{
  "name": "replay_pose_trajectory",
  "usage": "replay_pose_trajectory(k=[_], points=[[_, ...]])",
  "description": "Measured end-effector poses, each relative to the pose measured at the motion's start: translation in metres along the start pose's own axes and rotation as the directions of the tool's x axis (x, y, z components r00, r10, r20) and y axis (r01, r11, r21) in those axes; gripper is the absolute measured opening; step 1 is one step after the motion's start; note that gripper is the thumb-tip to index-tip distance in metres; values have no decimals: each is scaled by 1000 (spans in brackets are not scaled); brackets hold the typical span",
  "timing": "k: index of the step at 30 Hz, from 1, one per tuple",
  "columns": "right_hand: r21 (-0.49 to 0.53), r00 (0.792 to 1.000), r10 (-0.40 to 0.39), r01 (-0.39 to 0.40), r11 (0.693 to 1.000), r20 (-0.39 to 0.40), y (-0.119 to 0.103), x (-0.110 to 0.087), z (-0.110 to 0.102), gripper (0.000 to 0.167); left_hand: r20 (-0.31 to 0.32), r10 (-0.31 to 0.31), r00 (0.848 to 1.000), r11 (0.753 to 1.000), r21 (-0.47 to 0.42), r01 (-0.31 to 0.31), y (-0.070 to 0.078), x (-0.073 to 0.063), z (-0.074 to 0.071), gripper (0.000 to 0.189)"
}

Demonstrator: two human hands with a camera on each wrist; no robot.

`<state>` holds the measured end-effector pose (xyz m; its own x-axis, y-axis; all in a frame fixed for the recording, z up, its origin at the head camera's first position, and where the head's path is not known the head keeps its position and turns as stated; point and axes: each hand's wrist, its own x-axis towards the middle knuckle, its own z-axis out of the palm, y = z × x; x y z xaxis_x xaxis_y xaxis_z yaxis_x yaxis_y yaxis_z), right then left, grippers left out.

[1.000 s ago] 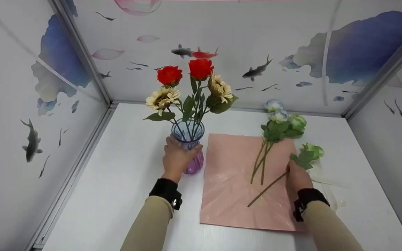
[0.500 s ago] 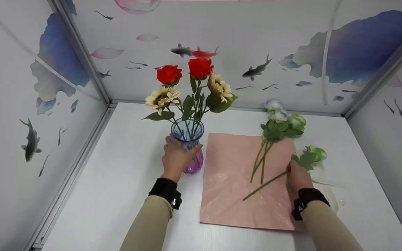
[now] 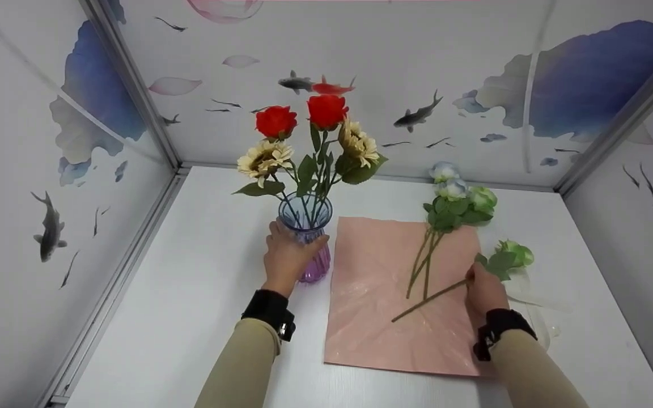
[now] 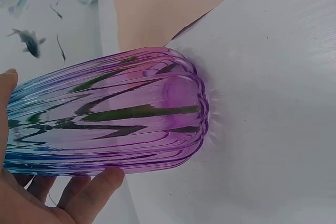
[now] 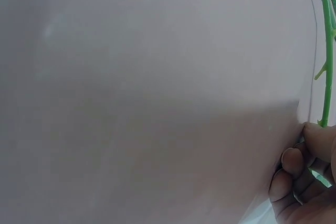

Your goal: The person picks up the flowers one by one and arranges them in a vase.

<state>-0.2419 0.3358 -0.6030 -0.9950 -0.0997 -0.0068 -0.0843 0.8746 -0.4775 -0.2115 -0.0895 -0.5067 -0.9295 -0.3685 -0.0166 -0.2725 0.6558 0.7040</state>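
My left hand (image 3: 289, 258) grips a ribbed glass vase (image 3: 318, 267), blue above and purple below, which stands upright on the table. Two red roses (image 3: 327, 111) and two cream sunflowers (image 3: 264, 160) rise out of it. In the left wrist view, the thumb and fingers (image 4: 97, 195) lie along the sides of the vase (image 4: 136, 93), and stems show through the glass. Over the paper's right edge, my right hand (image 3: 486, 290) pinches a green artificial flower (image 3: 516, 254) below its leaves, its stem pointing left. The right wrist view shows a green stem (image 5: 328, 77) running up from the thumb.
Pink wrapping paper (image 3: 372, 317) lies right of the vase. On its upper part rest several blue and green flowers (image 3: 451, 198), stems toward me. A pale translucent ribbon (image 3: 542, 300) is beside my right hand. Printed walls (image 3: 406, 34) enclose the white table (image 3: 190, 272).
The flower in my right hand has turned, its stem end swinging up and left across the paper, its bloom shifting slightly right. The left hand and vase have stayed put.
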Motion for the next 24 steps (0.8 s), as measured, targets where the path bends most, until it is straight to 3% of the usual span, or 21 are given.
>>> replay_pose_trajectory(k=[9, 18, 24], points=[[30, 1000, 25, -25, 999, 6, 0, 0, -3, 6, 0, -1, 1000, 1000, 1, 1, 1, 0, 0, 121], [83, 994, 106, -108, 991, 28, -1, 0, -12, 18, 15, -10, 1000, 1000, 4, 10, 3, -1, -1, 118], [124, 991, 134, -132, 984, -12, 0, -2, -15, 23, -4, 3, 1000, 1000, 4, -3, 0, 0, -1, 118]])
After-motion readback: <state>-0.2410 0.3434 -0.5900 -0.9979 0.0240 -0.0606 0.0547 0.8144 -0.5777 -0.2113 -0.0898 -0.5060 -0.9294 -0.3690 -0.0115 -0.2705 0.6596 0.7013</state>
